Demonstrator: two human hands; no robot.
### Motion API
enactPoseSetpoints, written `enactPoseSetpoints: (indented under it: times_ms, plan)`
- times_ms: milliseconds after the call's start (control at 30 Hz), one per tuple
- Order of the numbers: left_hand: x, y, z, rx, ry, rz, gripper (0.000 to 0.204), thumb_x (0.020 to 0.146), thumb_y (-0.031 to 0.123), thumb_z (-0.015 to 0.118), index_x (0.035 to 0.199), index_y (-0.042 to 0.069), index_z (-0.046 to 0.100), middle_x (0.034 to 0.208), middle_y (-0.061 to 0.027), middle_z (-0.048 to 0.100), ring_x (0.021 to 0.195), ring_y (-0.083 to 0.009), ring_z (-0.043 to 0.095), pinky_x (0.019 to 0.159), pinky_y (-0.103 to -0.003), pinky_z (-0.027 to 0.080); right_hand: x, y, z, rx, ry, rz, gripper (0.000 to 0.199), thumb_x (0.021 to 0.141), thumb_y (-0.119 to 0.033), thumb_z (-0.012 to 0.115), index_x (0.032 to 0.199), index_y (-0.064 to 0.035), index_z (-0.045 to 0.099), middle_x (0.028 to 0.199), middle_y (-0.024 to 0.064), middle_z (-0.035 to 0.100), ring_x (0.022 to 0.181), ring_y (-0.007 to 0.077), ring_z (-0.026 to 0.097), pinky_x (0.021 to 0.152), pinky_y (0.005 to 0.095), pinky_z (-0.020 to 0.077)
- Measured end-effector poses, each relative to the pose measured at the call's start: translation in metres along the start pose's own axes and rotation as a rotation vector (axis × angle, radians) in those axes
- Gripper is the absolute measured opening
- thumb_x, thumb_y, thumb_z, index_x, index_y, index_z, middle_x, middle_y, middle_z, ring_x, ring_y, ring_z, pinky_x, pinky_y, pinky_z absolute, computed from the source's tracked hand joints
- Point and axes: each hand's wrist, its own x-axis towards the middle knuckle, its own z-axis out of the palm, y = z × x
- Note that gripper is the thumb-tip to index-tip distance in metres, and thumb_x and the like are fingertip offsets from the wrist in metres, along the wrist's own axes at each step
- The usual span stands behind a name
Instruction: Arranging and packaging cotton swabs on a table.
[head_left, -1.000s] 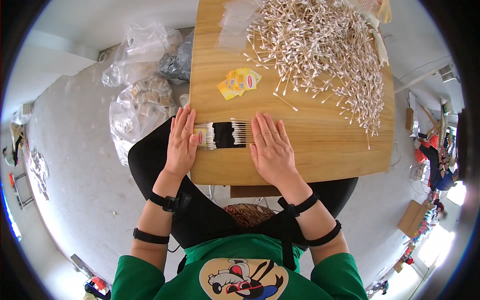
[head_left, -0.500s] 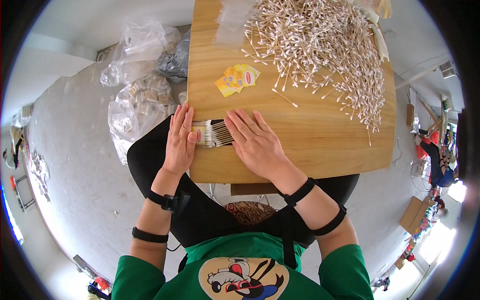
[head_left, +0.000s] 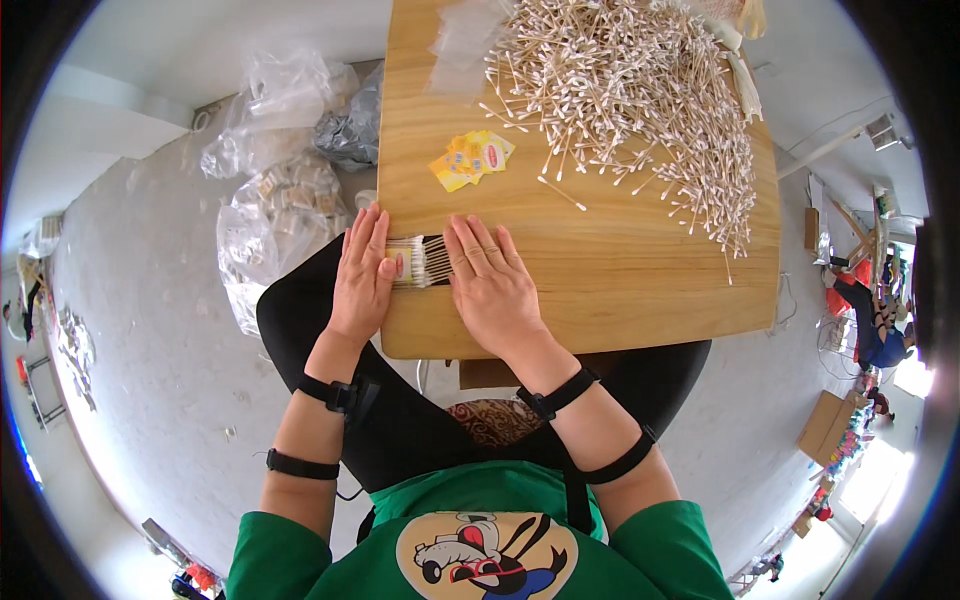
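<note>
A row of cotton swabs (head_left: 437,259) lies side by side on a dark patch at the table's left edge. At its left end, a clear packet with a yellow card (head_left: 402,264) is partly covered by my left hand (head_left: 360,270). That hand lies flat, fingers stretched out, its thumb along the packet. My right hand (head_left: 491,284) rests flat over the right ends of the swabs, fingers extended and held close together. Whatever is under either palm is hidden.
A large heap of loose cotton swabs (head_left: 640,100) covers the table's (head_left: 600,270) far right. Several yellow cards (head_left: 472,160) lie left of it, with clear plastic bags (head_left: 462,45) beyond. Bulging plastic sacks (head_left: 285,210) stand on the floor at left. Another person (head_left: 880,335) is far right.
My right hand has shifted slightly left, its forearm swinging inward. My left hand stays in place at the packet. The view has moved a little.
</note>
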Motion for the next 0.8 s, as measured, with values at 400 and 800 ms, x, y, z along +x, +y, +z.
enactPoseSetpoints:
  times_ms: [400, 800]
  plan:
    - [0.0, -0.003, 0.002, -0.01, -0.005, -0.008, 0.056, 0.107, 0.031, 0.037, 0.154, 0.002, 0.035, 0.16, -0.0161, 0.033, 0.15, -0.0346, 0.028, 0.123, -0.048, 0.02, -0.009, 0.003, 0.002, -0.066, 0.08, 0.074, 0.046, 0.097, -0.017, 0.055, 0.14, -0.0004, 0.054, 0.148, 0.0126, 0.052, 0.14, 0.0256, 0.047, 0.118, 0.0453, 0.0335]
    - [0.001, 0.0, 0.001, 0.024, -0.005, -0.001, 0.055, 0.107, 0.03, 0.036, 0.153, 0.002, 0.035, 0.16, -0.0166, 0.033, 0.149, -0.0349, 0.028, 0.122, -0.048, 0.021, -0.01, 0.002, -0.009, 0.014, -0.002, -0.032, 0.052, 0.097, -0.025, 0.057, 0.145, -0.0067, 0.051, 0.155, 0.0101, 0.044, 0.144, 0.0245, 0.04, 0.12, 0.046, 0.0286]
